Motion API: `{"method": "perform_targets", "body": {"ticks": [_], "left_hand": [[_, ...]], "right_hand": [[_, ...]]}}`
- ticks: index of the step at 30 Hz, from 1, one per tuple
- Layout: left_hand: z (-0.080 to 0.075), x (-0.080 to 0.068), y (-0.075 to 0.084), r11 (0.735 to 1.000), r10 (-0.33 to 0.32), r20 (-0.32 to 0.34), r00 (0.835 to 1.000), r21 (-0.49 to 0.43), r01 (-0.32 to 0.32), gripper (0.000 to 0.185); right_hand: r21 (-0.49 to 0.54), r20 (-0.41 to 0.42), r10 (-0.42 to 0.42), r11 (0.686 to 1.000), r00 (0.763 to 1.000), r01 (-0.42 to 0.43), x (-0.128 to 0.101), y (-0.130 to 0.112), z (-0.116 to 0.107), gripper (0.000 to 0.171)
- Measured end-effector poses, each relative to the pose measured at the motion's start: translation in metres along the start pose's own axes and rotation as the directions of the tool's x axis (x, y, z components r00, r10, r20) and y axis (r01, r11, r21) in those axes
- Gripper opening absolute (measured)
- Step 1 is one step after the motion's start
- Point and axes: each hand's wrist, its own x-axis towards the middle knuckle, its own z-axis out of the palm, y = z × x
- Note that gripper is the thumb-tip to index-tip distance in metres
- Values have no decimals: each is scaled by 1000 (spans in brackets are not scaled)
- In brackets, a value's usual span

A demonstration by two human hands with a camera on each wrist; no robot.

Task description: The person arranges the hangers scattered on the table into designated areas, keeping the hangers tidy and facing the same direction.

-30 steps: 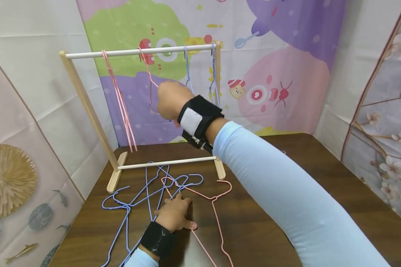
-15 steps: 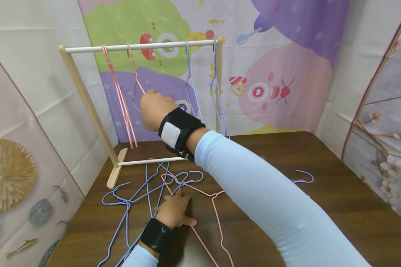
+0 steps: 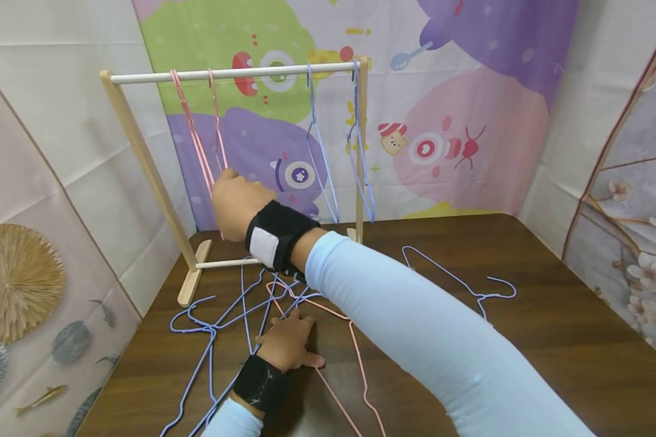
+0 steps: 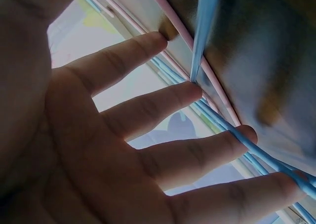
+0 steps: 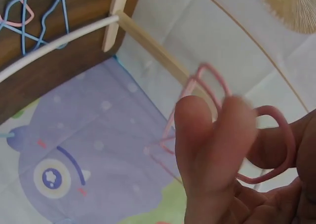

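In the head view, my right hand grips the lower end of a pink clothes hanger, whose hook hangs over the white top rail of a wooden rack. The right wrist view shows the bend of that hanger looping out between thumb and fingers. Just left of it hang other pink hangers. My left hand rests with spread fingers over a pile of blue hangers and a pink hanger on the table. Its fingertips touch blue wire in the left wrist view.
Two blue hangers hang near the rack's right post. Another blue hanger lies on the brown table at right, partly behind my right sleeve. A patterned cloth stands behind the rack.
My right hand has moved left and down, sliding the pink hanger along the rail toward the other pink ones. My left hand stays in place. The blue hanger at right has come into view.
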Motion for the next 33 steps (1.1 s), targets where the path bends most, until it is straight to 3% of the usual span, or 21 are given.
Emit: {"method": "perform_targets", "body": {"ticks": [3,14,18,21,24,27,31,33], "left_hand": [[-2,-1,-1,1000,-4,10,1000,-10,5,89],[-2,-1,-1,1000,-24,16,1000,-10,24,89],[-1,-1,-1,1000,-31,13,999,4,31,89],[1,-2,-3,1000,-22,-1,1000,9,22,90],[2,-4,-5,1000,8,-26,1000,0,-8,94],[3,-6,-8,999,44,-57,997,-25,-45,100],[1,-8,-10,994,49,-82,995,-96,-57,105],[-1,-9,-11,991,33,-84,996,-129,-44,105]], "right_hand": [[-1,15,0,1000,1000,0,-1,-3,9,63],[-16,41,-82,996,996,82,-10,11,30,62],[-16,25,-91,996,996,92,-12,17,36,72],[50,18,-118,992,993,117,-19,22,40,84],[168,11,-164,973,986,160,-36,30,45,83],[268,-6,-244,934,970,236,-58,44,53,78],[295,-30,-336,897,941,330,-84,64,67,73],[290,-30,-345,895,938,338,-93,73,74,72]]}}
